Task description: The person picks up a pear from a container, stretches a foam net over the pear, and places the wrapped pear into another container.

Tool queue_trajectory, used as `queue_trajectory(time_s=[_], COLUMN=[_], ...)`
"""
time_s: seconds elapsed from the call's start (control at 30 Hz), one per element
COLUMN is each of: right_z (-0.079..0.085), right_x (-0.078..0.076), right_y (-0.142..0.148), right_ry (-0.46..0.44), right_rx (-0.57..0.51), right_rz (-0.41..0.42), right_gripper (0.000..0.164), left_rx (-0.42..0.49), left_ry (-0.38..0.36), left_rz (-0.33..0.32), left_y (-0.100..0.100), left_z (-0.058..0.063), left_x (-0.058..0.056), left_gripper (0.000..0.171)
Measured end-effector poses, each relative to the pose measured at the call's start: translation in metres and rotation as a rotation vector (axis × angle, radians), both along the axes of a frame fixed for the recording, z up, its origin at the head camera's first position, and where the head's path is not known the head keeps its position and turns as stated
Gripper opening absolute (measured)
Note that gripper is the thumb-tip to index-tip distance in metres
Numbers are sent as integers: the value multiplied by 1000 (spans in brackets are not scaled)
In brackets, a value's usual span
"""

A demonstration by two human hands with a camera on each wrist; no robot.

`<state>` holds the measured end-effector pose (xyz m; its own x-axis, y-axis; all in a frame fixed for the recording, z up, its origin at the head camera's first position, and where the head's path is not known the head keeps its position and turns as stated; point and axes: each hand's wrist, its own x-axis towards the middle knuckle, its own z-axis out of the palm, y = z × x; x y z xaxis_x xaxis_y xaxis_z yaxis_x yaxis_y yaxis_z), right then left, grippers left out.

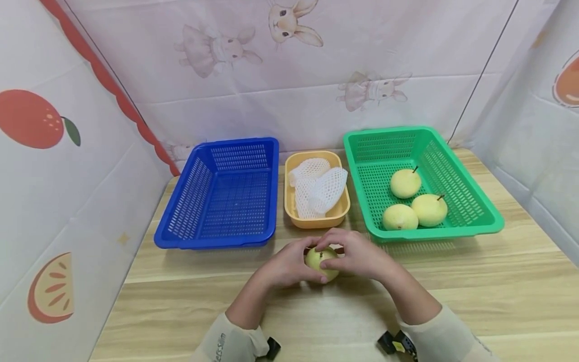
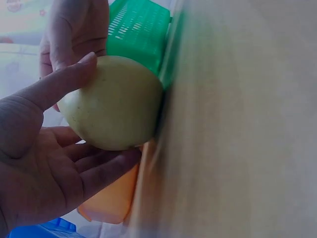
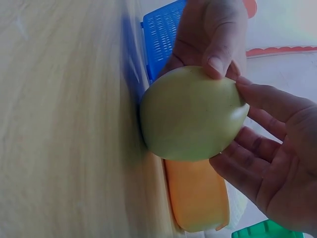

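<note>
Between both hands a pale yellow-green pear sits low at the wooden table, its dark stem pointing up. The left hand grips it from the left, thumb on the near side. From the other side the right hand holds it, with its thumb and fingers over the top near the stem. In the left wrist view, the left fingers curl behind the pear and the thumb lies on its upper part. Seen from the right wrist, both thumbs meet at the pear's top.
A green basket at the right holds three more pears. Behind the hands stands a small yellow-orange tray with white foam net sleeves. At the left is a blue basket. Printed cloth hangs along the back.
</note>
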<state>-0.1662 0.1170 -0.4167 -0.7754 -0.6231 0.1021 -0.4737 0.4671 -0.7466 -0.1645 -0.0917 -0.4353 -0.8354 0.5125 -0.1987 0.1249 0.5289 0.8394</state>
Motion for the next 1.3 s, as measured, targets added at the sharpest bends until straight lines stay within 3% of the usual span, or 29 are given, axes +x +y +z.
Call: queue_trajectory(time_s=[0.3, 0.47, 0.53, 0.63, 0.73, 0.8, 0.93, 1.03, 1.17, 1.3], right_z=[-4, 17, 29, 42, 48, 50, 45, 39, 32, 28], right_x=[2, -4, -10, -22, -35, -43, -57, -65, -70, -72], right_y=[-10, -4, -3, -6, -11, -14, -21, -26, -29, -29], right_ry=[29, 22, 91, 275, 471, 552, 587, 581, 625, 698], right_rx=[-20, 68, 99, 165, 276, 362, 543, 639, 685, 633], right_rz=[-25, -2, -26, -111, -197, -241, -277, -277, -278, -304], right_gripper=[26, 29, 30, 30, 36, 45, 60, 62, 57, 43], left_rx=[-82, -132, -161, -183, -185, -184, -204, -211, -205, -191], left_ry=[116, 156, 156, 158, 168, 176, 181, 186, 208, 224], left_rz=[-24, -41, -38, -33, -37, -39, -19, -11, -22, -34], left_y=[-1, 1, 1, 2, 3, 4, 5, 4, 2, -1], left_z=[9, 9, 10, 10, 9, 9, 8, 8, 8, 10], left_x=[4, 2, 2, 1, 2, 2, 3, 4, 4, 5], left_gripper=[71, 71, 74, 71, 63, 60, 63, 64, 61, 57])
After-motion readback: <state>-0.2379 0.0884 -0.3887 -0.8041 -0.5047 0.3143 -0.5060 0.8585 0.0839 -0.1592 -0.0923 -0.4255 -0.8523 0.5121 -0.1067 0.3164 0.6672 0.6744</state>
